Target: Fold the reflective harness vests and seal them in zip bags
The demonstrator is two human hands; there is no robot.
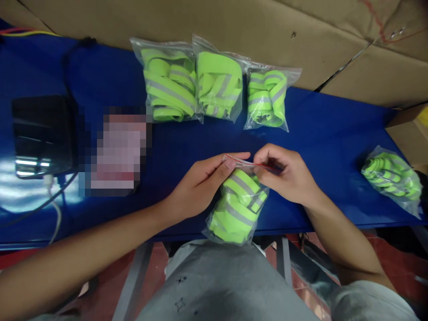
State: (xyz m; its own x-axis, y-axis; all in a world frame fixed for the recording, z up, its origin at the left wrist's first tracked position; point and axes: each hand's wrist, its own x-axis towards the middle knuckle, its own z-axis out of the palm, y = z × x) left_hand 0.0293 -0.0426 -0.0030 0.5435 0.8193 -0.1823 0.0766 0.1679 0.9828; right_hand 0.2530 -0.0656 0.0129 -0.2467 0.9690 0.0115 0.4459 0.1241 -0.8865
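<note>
Fingers of the left hand are pressed together and pinch the red seal strip at the mouth of a clear plastic bag. On the right hand they also close on the same strip, just beside the left fingertips, so both hands hold the top edge of the bag between them. This bag is full of folded neon-green bands with grey reflective stripes. It lies at the near edge of the blue bench, and its lower part hangs a little over the edge, above the person's lap.

At the far side of the bench, 3 more filled bags of the same green bands lie in a row, touching each other, close to the brown cardboard behind. 1 other filled bag lies alone at the right end of the bench, well apart from the hands. On the left part of the bench a black device sits with cables near it, and beside it there is a blurred patch that I cannot identify.
</note>
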